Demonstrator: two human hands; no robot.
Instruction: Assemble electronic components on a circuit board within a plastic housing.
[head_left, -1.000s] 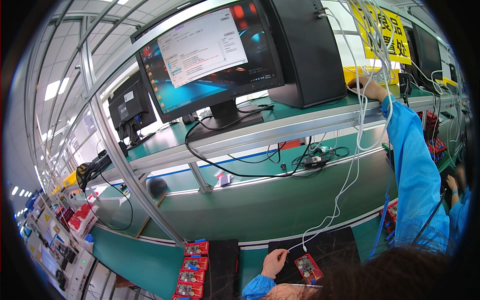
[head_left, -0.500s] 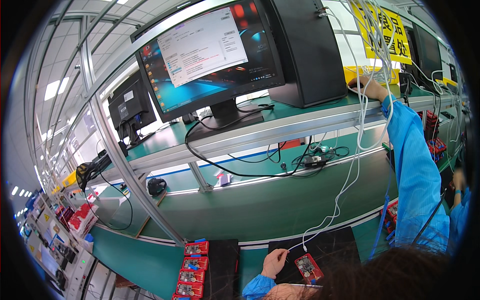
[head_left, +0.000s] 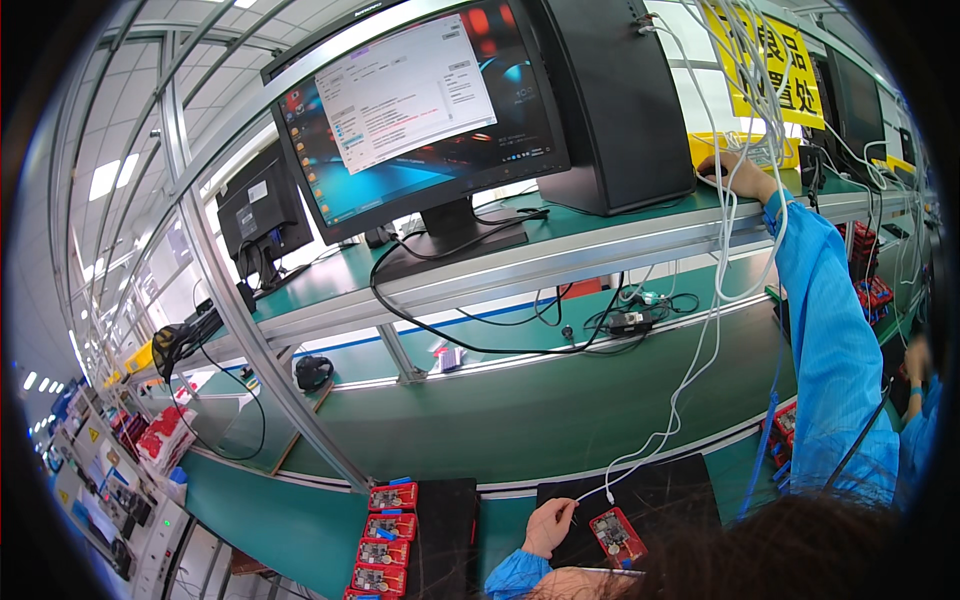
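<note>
My left hand [head_left: 548, 527] rests on a black mat [head_left: 680, 497] at the bottom centre. Its thumb and fingertips are pressed together; what they pinch, if anything, is too small to make out. Just right of it lies a circuit board in a red tray [head_left: 618, 538], with the plug of a white cable [head_left: 660, 433] at its upper end. My right arm reaches up to the shelf, where my right hand [head_left: 740, 178] curls over something pale beside the black computer tower [head_left: 620, 110]. Hanging white cables partly cover that hand, and what lies under its fingers is hidden.
A monitor [head_left: 420, 100] stands on the green shelf, above its metal front rail [head_left: 540, 268]. Several boards in red trays [head_left: 385, 553] line the left of the mat area. Behind my right hand are a yellow bin [head_left: 705, 150] and sign [head_left: 745, 60]. Another person's hand [head_left: 916, 358] shows far right.
</note>
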